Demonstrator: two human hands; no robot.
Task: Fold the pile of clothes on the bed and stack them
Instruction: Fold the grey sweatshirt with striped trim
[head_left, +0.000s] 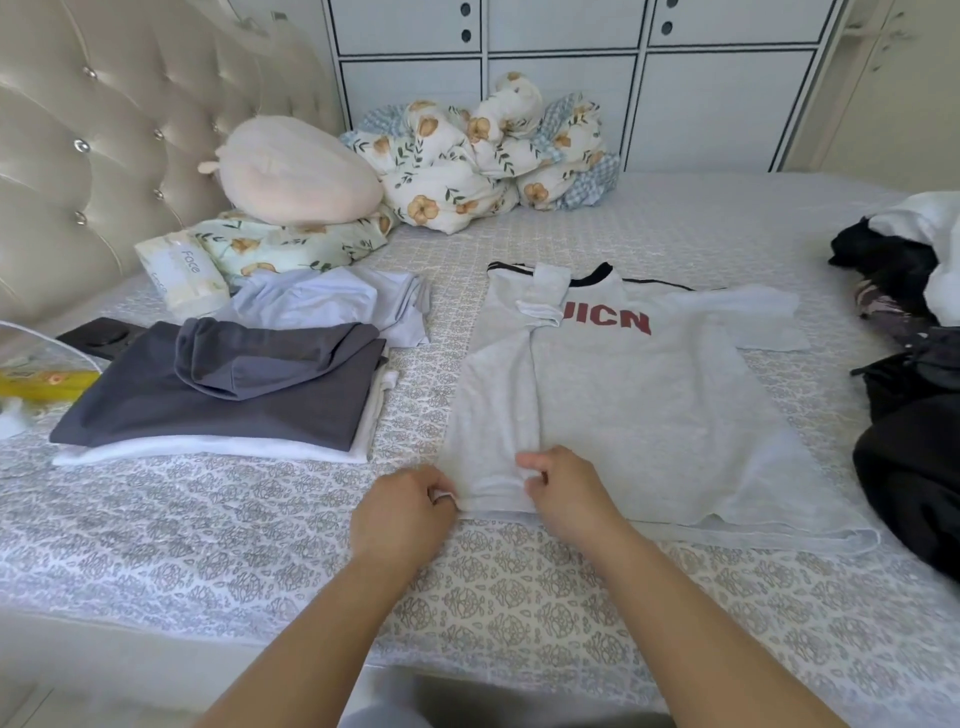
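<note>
Clothes still unfolded lie heaped in a dark pile at the bed's right edge, black and white pieces tangled together. In the middle of the bed, near its front edge, a grey T-shirt with red letters lies flat, its left side and sleeve already folded inward. The left hand pinches the hem at the folded edge, fingers curled on the cloth; the right hand pinches the same hem just beside it, at the inner edge of the flap. Left of the shirt sits a folded stack: dark grey on top, white beneath, with a pale blue garment behind it. Toward the headboard lie a tissue pack, a pink cushion on a floral pillow, and a bunched floral quilt at the far edge.
</note>
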